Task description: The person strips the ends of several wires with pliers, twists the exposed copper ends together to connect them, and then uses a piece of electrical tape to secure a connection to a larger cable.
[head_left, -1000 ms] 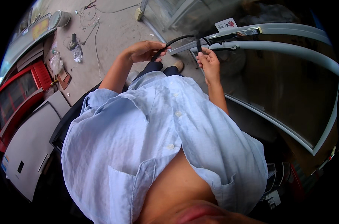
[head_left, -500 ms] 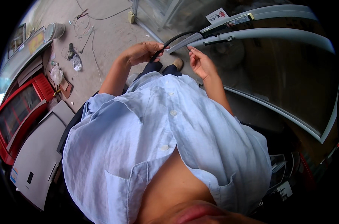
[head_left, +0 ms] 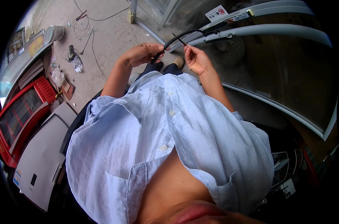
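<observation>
A black flexible strip, like a rubber seal, arcs from my left hand to the end of a curved, pale-framed glass panel on the right. My left hand pinches the strip near its loose end, which hangs below the fingers. Close by on the right, my right hand has thumb and forefinger pressed together on a thin dark sliver that reaches up to the strip. Whether the sliver is part of the strip, I cannot tell. A black latch-like fitting sits on the pale frame.
Another framed glass panel with a white sticker lies beyond. Cables, a white bucket and a plastic bag are on the floor at left. Nearer stand a red-framed panel and a pale grey panel.
My right hand has moved slightly up and left toward the strip, and a thin dark sliver now shows at its fingertips. The left hand keeps its hold, almost in place.
</observation>
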{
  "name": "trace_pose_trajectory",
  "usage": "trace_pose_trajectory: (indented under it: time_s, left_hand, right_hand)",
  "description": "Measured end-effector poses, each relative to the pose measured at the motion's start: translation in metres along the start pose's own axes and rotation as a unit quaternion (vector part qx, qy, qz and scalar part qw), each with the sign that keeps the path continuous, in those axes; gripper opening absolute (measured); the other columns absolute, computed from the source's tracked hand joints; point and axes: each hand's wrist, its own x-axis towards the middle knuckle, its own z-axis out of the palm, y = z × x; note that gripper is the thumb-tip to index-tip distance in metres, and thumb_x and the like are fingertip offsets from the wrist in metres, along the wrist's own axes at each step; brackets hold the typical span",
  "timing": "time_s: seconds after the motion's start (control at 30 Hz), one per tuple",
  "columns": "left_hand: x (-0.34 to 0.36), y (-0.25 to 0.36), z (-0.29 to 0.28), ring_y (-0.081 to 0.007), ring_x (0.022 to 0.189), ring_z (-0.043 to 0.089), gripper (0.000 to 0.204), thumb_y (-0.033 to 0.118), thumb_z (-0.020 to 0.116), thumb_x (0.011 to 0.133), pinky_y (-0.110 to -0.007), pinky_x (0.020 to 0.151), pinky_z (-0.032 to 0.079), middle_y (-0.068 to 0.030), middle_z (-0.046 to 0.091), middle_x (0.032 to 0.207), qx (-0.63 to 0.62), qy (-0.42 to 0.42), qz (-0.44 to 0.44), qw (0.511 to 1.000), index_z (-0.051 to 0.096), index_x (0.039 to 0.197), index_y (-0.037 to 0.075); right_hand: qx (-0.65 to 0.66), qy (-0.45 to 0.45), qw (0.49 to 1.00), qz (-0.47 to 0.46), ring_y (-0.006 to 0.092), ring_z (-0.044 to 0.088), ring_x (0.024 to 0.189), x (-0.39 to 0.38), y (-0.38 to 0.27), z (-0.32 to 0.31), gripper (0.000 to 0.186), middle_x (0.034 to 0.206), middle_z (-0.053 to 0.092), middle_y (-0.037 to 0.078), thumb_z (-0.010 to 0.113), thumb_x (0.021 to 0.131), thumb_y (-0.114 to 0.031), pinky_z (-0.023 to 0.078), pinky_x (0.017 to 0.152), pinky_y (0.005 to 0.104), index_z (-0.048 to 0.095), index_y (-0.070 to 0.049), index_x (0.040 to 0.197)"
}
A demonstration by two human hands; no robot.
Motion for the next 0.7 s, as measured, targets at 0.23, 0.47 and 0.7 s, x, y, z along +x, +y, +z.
trace_pose_trajectory:
  time_s: [0.23, 0.47, 0.7]
  left_hand:
    - [-0.0019, 0.0017, 0.0019, -0.0066, 0.079, 0.055, 0.027, 0.024, 0.059, 0.09, -0.023, 0.077, 0.051, 0.0041, 0.058, 0.084, 0.002, -0.002, -0.008, 1.0, 0.064, 0.111, 0.008]
    - [0.0003, 0.0, 0.0006, -0.0067, 0.079, 0.055, 0.028, 0.024, 0.057, 0.092, -0.024, 0.078, 0.05, 0.0041, 0.058, 0.084, 0.006, -0.004, -0.012, 1.0, 0.063, 0.113, 0.007]
    - [-0.0023, 0.0014, 0.003, -0.0068, 0.082, 0.055, 0.031, 0.022, 0.058, 0.091, -0.024, 0.079, 0.049, 0.0036, 0.057, 0.087, 0.034, 0.008, -0.002, 0.999, 0.058, 0.12, 0.011]
  right_hand:
    - [0.019, -0.022, 1.0, -0.009, 0.0142, 0.064, 0.076, -0.0026, 0.0009, 0.002, 0.013, 0.087, 0.062, 0.011, 0.057, 0.087, -0.002, 0.057, 0.067, 0.02, 0.059, 0.008, 0.096]
    - [0.044, -0.039, 0.998, 0.007, 0.0142, 0.063, 0.076, -0.0052, 0.0007, 0.0033, 0.015, 0.087, 0.061, 0.011, 0.057, 0.088, -0.002, 0.057, 0.068, 0.0199, 0.058, 0.009, 0.098]
    - [0.04, -0.044, 0.998, 0.026, 0.0135, 0.063, 0.076, -0.0055, -0.0003, 0.0019, 0.017, 0.087, 0.06, 0.01, 0.056, 0.089, -0.003, 0.057, 0.067, 0.0196, 0.058, 0.008, 0.101]
